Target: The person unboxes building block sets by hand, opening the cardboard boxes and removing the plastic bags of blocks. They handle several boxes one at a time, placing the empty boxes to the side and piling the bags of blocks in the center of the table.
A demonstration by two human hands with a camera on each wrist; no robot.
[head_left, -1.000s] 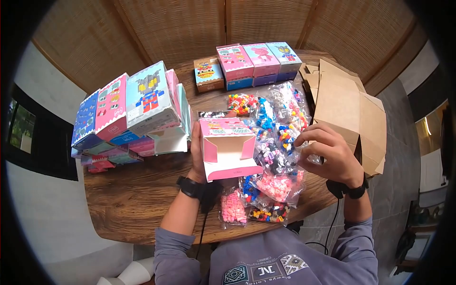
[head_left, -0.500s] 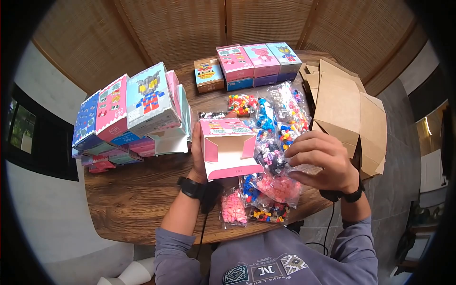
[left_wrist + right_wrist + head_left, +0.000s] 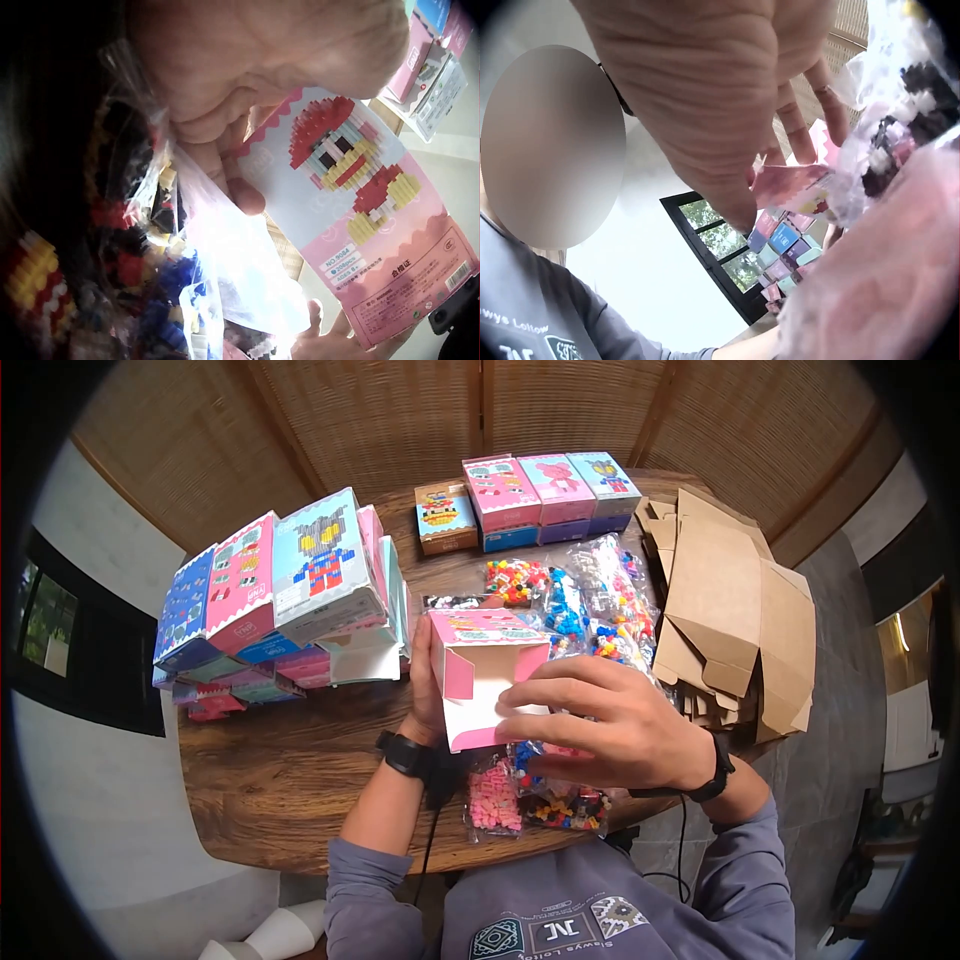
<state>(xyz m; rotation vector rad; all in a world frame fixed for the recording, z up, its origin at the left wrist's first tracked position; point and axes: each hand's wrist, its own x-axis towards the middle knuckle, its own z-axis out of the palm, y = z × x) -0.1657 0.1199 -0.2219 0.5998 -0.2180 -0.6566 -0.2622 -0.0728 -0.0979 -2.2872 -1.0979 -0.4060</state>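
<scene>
An unclosed pink box (image 3: 493, 627), its mouth facing the person, is gripped along its left side by my left hand (image 3: 425, 685). My right hand (image 3: 620, 730) is at the box's mouth, fingers extended over the lower flap; whether they touch it I cannot tell. In the left wrist view the box's printed face (image 3: 352, 187) shows a brick figure with a red cap. Under and beside the right hand lie clear bags of coloured bricks, among them a pink one (image 3: 493, 797) and a red one (image 3: 515, 580). The right wrist view shows the right fingers (image 3: 799, 131) near the box.
Stacked toy boxes (image 3: 240, 580) stand on the left of the wooden table (image 3: 270, 780). More boxes (image 3: 555, 490) stand at the back, with a brown box (image 3: 445, 518) beside them. Flattened cardboard (image 3: 735, 600) lies on the right. A cable hangs from each wrist.
My right hand has moved left from over the bags to the box's mouth, covering part of the lower flap. The left hand keeps its grip, and the box has tilted slightly.
</scene>
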